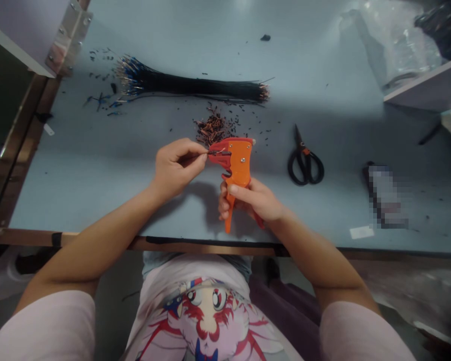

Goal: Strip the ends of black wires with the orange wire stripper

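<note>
My right hand [250,199] is wrapped round the handles of an orange and red wire stripper [240,163], its head pointing up and its jaws facing left. My left hand [182,163] pinches a thin dark wire [212,152] between thumb and fingertips, right at the red jaws. A bit of copper shows by the jaws; how far the wire sits inside them I cannot tell. Just behind the tool lies a pile of copper and black wire scraps [211,128]. Farther back, a long bundle of black wires [195,85] has blue and metal ends at left and copper ends at right.
Black-handled scissors [305,163] lie to the right of the stripper. Beyond them are a blurred-out object [387,195] and a white slip [362,232]. Clear plastic bags [402,45] sit at the back right, by a shelf panel [428,80]. Loose blue-tipped pieces [101,100] lie at left.
</note>
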The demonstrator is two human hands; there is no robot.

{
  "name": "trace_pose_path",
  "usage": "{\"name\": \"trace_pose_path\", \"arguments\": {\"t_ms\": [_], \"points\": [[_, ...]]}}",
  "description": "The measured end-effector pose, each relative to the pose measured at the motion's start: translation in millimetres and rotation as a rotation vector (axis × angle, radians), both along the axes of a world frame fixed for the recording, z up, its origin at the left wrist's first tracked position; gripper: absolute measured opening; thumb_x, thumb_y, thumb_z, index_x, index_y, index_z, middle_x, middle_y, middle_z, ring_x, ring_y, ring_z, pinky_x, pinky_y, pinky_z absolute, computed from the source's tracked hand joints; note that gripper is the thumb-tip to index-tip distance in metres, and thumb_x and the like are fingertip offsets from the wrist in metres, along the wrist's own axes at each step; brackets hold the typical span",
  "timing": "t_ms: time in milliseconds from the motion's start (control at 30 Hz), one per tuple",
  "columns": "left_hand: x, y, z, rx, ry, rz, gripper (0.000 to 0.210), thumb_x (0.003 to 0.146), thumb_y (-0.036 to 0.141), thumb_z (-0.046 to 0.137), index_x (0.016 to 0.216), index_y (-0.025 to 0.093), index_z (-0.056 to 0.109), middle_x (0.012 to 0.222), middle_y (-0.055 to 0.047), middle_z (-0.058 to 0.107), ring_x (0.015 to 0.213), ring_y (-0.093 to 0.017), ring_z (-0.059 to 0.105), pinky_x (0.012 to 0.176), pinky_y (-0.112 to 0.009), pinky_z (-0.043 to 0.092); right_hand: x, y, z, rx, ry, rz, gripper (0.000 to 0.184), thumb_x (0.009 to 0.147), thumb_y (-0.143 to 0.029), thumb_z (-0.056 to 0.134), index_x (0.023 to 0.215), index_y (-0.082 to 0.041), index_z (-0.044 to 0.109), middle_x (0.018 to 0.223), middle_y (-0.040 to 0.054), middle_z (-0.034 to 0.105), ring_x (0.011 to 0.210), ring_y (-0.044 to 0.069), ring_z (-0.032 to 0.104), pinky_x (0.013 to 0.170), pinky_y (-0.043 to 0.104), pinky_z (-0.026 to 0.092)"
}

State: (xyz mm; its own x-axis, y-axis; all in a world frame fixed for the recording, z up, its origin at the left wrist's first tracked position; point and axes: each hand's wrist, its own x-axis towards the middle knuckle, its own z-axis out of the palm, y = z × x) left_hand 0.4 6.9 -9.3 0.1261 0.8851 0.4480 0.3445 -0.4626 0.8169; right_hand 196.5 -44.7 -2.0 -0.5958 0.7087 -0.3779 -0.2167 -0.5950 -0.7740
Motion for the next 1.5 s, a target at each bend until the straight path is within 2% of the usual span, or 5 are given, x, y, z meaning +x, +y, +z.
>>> {"name": "trace_pose_path", "arguments": {"t_ms": [567, 800, 967, 1200, 1500], "points": [[-3.7, -2.4, 6.5, 0.072, 0.255, 0.042, 0.012, 0.076, 0.020, 0.057, 0.070, 0.019, 0.067, 0.053, 0.005, 0.055, 0.048, -0.006, 0.043, 0.050, -0.020, 0.033, -2.4, 0.3, -0.7, 0.100, -0.079, -0.005, 0.033, 0.087, -0.043, 0.060, 0.072, -0.014, 0.052, 0.059, -0.0010, 0.055, 0.050, 0.012, 0.057, 0.053, 0.029, 0.053], [-1.4, -1.4, 2.9, 0.064, 0.210, 0.052, 0.011, 0.074, 0.018, 0.057, 0.068, 0.018, 0.067, 0.051, 0.005, 0.052, 0.047, -0.006, 0.041, 0.050, -0.020, 0.032, -8.4, 1.9, 0.2, 0.030, -0.032, -0.094, 0.043, 0.083, -0.048, 0.062, 0.060, -0.016, 0.045, 0.045, -0.0067, 0.041, 0.034, 0.007, 0.041, 0.037, 0.023, 0.044], [-0.9, 2.6, -0.3, 0.009, 0.198, 0.046, 0.009, 0.072, 0.016, 0.059, 0.069, 0.018, 0.067, 0.054, 0.005, 0.054, 0.049, -0.006, 0.042, 0.051, -0.020, 0.032, -8.8, 4.6, -1.5, -0.027, -0.040, -0.124, 0.038, 0.083, -0.048, 0.062, 0.067, -0.017, 0.048, 0.048, -0.0053, 0.046, 0.036, 0.008, 0.043, 0.037, 0.025, 0.046], [-20.0, 20.9, 0.2, -0.065, -0.016, 0.221, 0.007, 0.072, 0.018, 0.064, 0.066, 0.021, 0.064, 0.054, 0.005, 0.051, 0.050, -0.007, 0.042, 0.051, -0.021, 0.034, 25.6, 31.5, 11.1, -0.073, -0.048, -0.487, 0.036, 0.081, -0.051, 0.063, 0.073, -0.019, 0.047, 0.051, -0.0072, 0.041, 0.038, 0.008, 0.042, 0.043, 0.025, 0.048], [-12.1, 19.3, -6.2, -0.308, -0.209, 0.055, 0.006, 0.076, 0.026, 0.065, 0.079, 0.022, 0.068, 0.058, 0.003, 0.059, 0.049, -0.007, 0.048, 0.048, -0.020, 0.038, 10.6, 14.2, -1.9, -0.123, -0.061, -0.160, 0.025, 0.073, -0.030, 0.073, 0.087, -0.013, 0.061, 0.074, 0.0058, 0.066, 0.067, 0.020, 0.066, 0.067, 0.038, 0.056]]}}
